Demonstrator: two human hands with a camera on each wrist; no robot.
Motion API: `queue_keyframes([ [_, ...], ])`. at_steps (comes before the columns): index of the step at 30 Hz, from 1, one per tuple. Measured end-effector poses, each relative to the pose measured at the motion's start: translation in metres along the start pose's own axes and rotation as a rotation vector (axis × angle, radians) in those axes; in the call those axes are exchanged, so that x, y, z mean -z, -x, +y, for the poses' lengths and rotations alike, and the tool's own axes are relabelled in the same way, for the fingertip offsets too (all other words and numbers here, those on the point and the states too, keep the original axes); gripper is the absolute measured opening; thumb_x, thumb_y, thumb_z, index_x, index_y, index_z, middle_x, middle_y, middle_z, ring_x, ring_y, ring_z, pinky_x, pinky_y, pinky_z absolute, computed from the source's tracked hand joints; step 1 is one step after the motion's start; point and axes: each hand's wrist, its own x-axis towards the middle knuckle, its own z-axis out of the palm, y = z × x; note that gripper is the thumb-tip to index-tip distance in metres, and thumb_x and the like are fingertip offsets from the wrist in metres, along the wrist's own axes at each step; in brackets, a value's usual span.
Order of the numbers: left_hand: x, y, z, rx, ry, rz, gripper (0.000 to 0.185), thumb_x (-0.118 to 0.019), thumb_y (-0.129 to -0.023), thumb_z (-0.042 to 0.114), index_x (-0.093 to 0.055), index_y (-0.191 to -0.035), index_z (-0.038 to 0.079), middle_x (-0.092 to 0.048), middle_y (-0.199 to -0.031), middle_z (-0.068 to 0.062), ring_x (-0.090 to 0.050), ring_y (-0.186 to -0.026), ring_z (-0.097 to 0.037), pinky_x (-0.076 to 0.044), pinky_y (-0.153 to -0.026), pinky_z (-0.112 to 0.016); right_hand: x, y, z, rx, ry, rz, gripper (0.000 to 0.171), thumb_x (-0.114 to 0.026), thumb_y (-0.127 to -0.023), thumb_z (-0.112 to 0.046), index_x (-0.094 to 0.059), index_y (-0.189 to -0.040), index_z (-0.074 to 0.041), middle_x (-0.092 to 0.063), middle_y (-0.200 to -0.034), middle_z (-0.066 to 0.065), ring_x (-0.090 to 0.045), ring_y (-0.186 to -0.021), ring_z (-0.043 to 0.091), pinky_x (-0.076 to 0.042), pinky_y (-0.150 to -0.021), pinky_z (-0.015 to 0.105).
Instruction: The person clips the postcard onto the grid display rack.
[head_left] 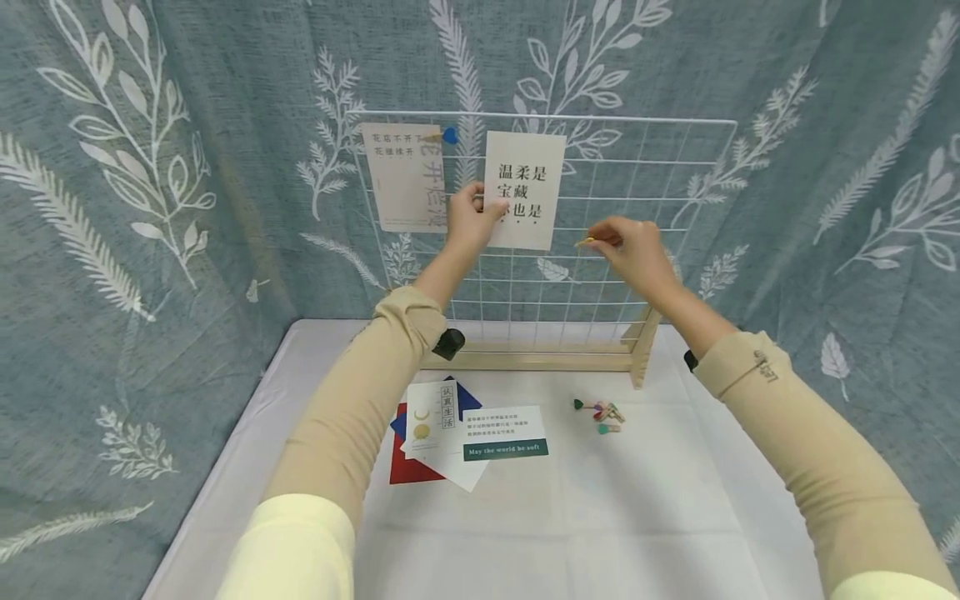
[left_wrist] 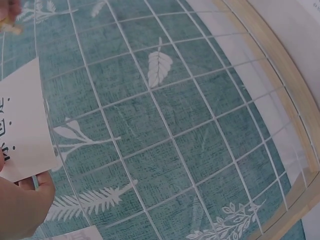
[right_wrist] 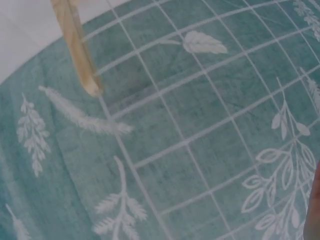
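Far left on the wire grid (head_left: 645, 167) hangs a first card (head_left: 405, 179), held by a blue clip (head_left: 450, 135) at its top right corner. Next comes the left hand (head_left: 471, 218), its fingers curled round the lower left edge of a second card (head_left: 525, 190), pinching it flat against the wires; the left wrist view shows that card's corner (left_wrist: 22, 125) above the thumb. The card stands upright, long axis vertical, its top edge level with the upper wires. Just right of the card's lower right corner, close but apart, the right hand (head_left: 633, 250) pinches a small wooden clip (head_left: 587, 242) between thumb and fingertips, its tip pointing left toward the card. So the clip lies right of and below the card's top edge, and the right hand is the one nearer that free side. Down on the bench (head_left: 675, 500) lie a stack of cards (head_left: 457, 433) and, further right, spare clips (head_left: 603, 412)
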Motion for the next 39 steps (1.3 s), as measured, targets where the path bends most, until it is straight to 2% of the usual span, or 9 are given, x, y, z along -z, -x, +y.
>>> queue_keyframes([
  [4, -0.001, 0.0, 0.0, -0.011, 0.04, 0.02, 0.026, -0.057, -0.093, 0.005, -0.053, -0.117, -0.004, -0.065, -0.109, -0.024, -0.065, -0.098, -0.032, -0.055, -0.08, -0.033, 0.005, -0.012, -0.006, -0.039, -0.055, 0.063, 0.018, -0.065, -0.085, 0.001, -0.063, -0.1, 0.01, -0.069, -0.097, 0.025, -0.068, -0.085, 0.032, -0.056, -0.076, 0.033],
  [8, -0.001, -0.002, -0.002, -0.021, 0.048, 0.039, 0.027, -0.057, -0.093, 0.005, -0.054, -0.118, -0.004, -0.065, -0.109, -0.025, -0.065, -0.098, -0.032, -0.055, -0.08, -0.033, 0.007, -0.022, -0.011, -0.118, -0.17, 0.168, 0.019, -0.065, -0.086, -0.002, -0.063, -0.1, 0.009, -0.068, -0.096, 0.026, -0.063, -0.073, 0.0, -0.049, -0.069, 0.01],
  [10, 0.0, -0.002, -0.003, -0.015, 0.032, 0.045, 0.028, -0.057, -0.093, 0.006, -0.054, -0.119, -0.003, -0.065, -0.109, -0.024, -0.065, -0.098, -0.031, -0.055, -0.08, -0.033, 0.006, -0.027, -0.013, -0.144, -0.217, 0.226, 0.019, -0.065, -0.087, -0.003, -0.062, -0.1, 0.01, -0.068, -0.096, 0.026, -0.055, -0.068, -0.012, -0.044, -0.066, 0.005],
  [12, 0.001, -0.003, -0.004, -0.02, 0.025, 0.053, 0.029, -0.056, -0.093, 0.005, -0.053, -0.12, -0.003, -0.065, -0.109, -0.024, -0.065, -0.099, -0.031, -0.055, -0.081, -0.033, 0.004, -0.031, -0.016, -0.154, -0.235, 0.274, 0.02, -0.065, -0.087, -0.004, -0.063, -0.1, 0.011, -0.068, -0.095, 0.027, -0.049, -0.066, -0.017, -0.043, -0.066, 0.005],
  [17, 0.004, -0.006, -0.006, -0.029, 0.014, 0.063, 0.03, -0.056, -0.093, 0.005, -0.051, -0.121, -0.004, -0.066, -0.11, -0.024, -0.065, -0.098, -0.032, -0.056, -0.081, -0.032, 0.003, -0.046, -0.024, -0.195, -0.221, 0.347, 0.02, -0.066, -0.086, -0.006, -0.064, -0.097, 0.011, -0.069, -0.097, 0.025, -0.048, -0.065, -0.017, -0.044, -0.066, 0.006],
  [21, 0.007, -0.008, -0.008, -0.044, 0.002, 0.06, 0.029, -0.056, -0.093, 0.005, -0.051, -0.12, -0.005, -0.066, -0.109, -0.025, -0.066, -0.096, -0.033, -0.056, -0.079, -0.031, 0.007, -0.061, -0.031, -0.246, -0.301, 0.391, 0.018, -0.067, -0.086, -0.004, -0.064, -0.096, 0.011, -0.069, -0.094, 0.022, -0.051, -0.062, -0.012, -0.046, -0.064, 0.007],
  [25, 0.01, -0.008, -0.011, -0.067, -0.005, 0.055, 0.028, -0.056, -0.093, 0.004, -0.052, -0.118, -0.007, -0.065, -0.107, -0.027, -0.065, -0.094, -0.035, -0.055, -0.075, -0.03, 0.01, -0.073, -0.035, -0.289, -0.405, 0.431, 0.015, -0.067, -0.084, 0.001, -0.064, -0.093, 0.012, -0.067, -0.078, 0.005, -0.054, -0.059, -0.009, -0.047, -0.06, 0.007],
  [30, 0.007, -0.009, -0.011, -0.07, -0.016, 0.06, 0.031, -0.057, -0.093, 0.006, -0.052, -0.12, -0.007, -0.065, -0.107, -0.027, -0.065, -0.096, -0.035, -0.055, -0.077, -0.032, 0.012, -0.082, -0.034, -0.309, -0.455, 0.443, 0.01, -0.067, -0.083, 0.004, -0.065, -0.09, 0.011, -0.057, -0.066, -0.014, -0.055, -0.057, -0.009, -0.047, -0.058, 0.007],
  [39, -0.002, -0.007, -0.005, -0.056, -0.053, 0.06, 0.031, -0.057, -0.093, 0.01, -0.053, -0.121, -0.004, -0.067, -0.107, -0.024, -0.066, -0.095, -0.032, -0.054, -0.071, -0.027, 0.019, -0.092, -0.035, -0.337, -0.577, 0.483, 0.008, -0.066, -0.083, 0.003, -0.067, -0.087, 0.009, -0.057, -0.058, -0.018, -0.059, -0.055, -0.004, -0.05, -0.06, 0.01],
])
